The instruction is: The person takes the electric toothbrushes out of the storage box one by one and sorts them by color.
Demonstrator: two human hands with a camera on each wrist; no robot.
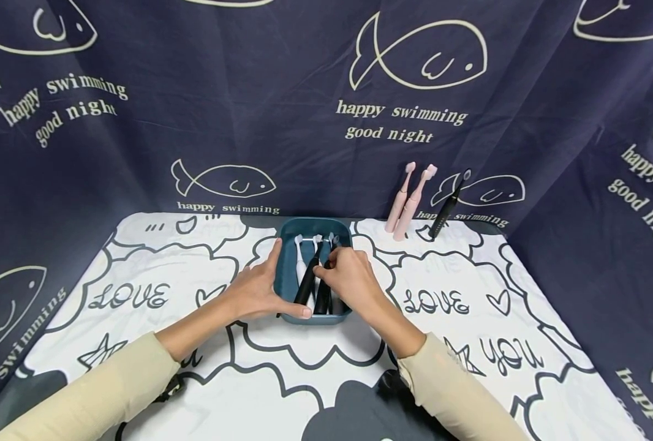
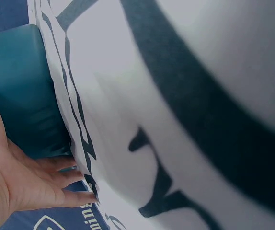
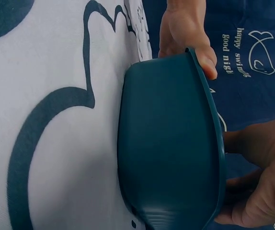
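Note:
A teal rectangular box (image 1: 286,275) holds several electric toothbrushes side by side. My left hand (image 1: 260,290) spans its near left corner, thumb lying along the front rim and fingers stretched along the left wall. Those straight, spread fingers show against the box (image 2: 25,91) in the left wrist view. From the right side, my right hand (image 1: 354,275) reaches over the rim with curled fingers and pinches a black toothbrush (image 1: 308,283), which lies tilted over the others. A white toothbrush (image 1: 300,263) lies at the left inside, and another black toothbrush (image 1: 323,298) lies to the right.
Two pink toothbrushes (image 1: 407,214) and one black toothbrush (image 1: 446,211) stand at the back right, close to the dark blue fish-print curtain (image 1: 282,122). A white cloth (image 1: 194,343) with black cartoon drawings covers the table under the box.

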